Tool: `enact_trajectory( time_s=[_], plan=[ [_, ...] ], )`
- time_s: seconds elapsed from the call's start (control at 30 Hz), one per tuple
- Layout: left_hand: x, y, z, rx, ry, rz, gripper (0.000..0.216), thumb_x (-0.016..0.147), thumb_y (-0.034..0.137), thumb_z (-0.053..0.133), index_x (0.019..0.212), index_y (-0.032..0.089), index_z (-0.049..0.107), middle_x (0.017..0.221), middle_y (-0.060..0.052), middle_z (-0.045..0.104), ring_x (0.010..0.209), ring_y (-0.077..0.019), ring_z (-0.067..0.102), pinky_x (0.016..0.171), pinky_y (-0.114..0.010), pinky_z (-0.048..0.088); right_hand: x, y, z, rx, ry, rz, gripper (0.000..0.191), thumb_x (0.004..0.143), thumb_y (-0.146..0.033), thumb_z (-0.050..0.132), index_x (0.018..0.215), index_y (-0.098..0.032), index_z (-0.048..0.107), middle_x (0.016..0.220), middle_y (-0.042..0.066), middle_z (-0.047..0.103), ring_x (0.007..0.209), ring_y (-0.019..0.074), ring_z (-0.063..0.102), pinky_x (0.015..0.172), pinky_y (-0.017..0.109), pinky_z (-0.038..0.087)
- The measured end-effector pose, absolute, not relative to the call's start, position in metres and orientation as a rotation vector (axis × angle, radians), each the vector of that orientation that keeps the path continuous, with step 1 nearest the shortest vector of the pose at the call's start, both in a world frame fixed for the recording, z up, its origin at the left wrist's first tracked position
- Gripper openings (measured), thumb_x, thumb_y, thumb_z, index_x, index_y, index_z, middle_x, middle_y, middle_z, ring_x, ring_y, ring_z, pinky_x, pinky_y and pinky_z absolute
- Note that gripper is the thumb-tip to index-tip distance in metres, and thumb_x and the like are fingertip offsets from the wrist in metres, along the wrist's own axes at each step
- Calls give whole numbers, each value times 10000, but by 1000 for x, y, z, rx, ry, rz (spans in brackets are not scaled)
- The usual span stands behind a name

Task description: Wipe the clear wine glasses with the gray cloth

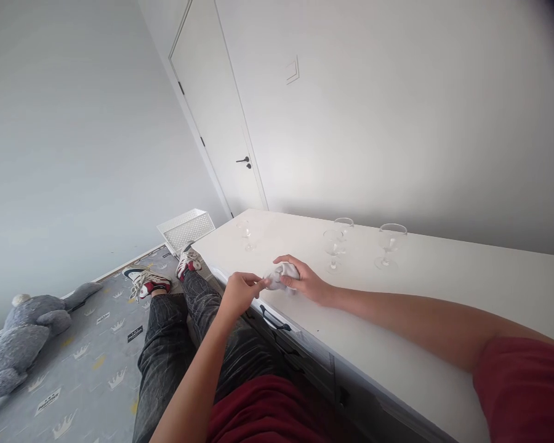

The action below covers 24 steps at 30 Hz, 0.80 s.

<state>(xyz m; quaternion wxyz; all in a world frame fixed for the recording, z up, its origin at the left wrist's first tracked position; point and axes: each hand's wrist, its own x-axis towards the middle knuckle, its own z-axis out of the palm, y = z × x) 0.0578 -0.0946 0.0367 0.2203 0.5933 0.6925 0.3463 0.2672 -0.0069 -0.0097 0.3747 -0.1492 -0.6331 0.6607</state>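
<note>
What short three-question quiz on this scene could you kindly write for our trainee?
1. How many stemmed glasses stand on the white cabinet?
2. True or false: the right hand grips a whitish cloth.
3. Where does the grey plush toy lie: A, on the cabinet; B, on the patterned mat; or C, in the white basket?

Key: 1. Four; 2. True; 3. B.

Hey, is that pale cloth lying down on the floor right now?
No, the right hand holds the pale cloth near the edge of the white tabletop.
</note>
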Motion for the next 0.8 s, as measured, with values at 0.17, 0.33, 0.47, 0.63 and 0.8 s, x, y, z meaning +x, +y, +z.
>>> enact_trajectory(
  time_s=[0.17, 0.33, 0.47, 0.63, 0.8],
  plan=[
    [44, -92, 28, 1296, 1721, 1157, 596, 799, 706, 715, 615, 141, 666, 496, 33, 419, 477, -79, 335, 514, -251, 284, 268, -7, -11, -598, -1502, 1271, 384, 1004, -515, 552, 1324, -306, 586, 1167, 44, 638, 1019, 230, 600, 903, 386, 524],
    [58, -89, 17, 1149, 1495, 1227, 573, 788, 701, 721, 893, 137, 716, 610, 47, 460, 495, -68, 356, 511, -228, 286, 272, -4, -11, -360, -1896, 736, 373, 1040, -304, 465, 1409, -291, 514, 1527, 87, 553, 1429, 281, 480, 1220, 539, 328],
    [78, -90, 21, 1496, 1608, 1030, 557, 873, 669, 613, 683, 146, 628, 560, 33, 454, 504, -88, 367, 527, -251, 285, 269, -4, -15, -164, -2262, 376, 357, 987, -196, 518, 1333, -265, 576, 1425, 88, 651, 1474, 282, 450, 1285, 646, 61],
    [84, -99, 37, 1920, 1869, 922, 388, 919, 475, 612, 860, 136, 793, 577, 17, 549, 577, -117, 416, 606, -267, 322, 266, -9, -14, -268, -2021, 674, 337, 1041, -314, 460, 1341, -262, 605, 1336, 97, 675, 1266, 261, 588, 1183, 520, 375],
    [77, -101, 42, 1790, 1937, 1078, 436, 897, 531, 648, 962, 137, 823, 600, 0, 603, 568, -128, 445, 588, -269, 336, 267, -3, -3, -624, -1599, 1162, 455, 1047, -585, 417, 1303, -302, 666, 1128, 74, 643, 987, 240, 597, 995, 433, 483]
  ],
)
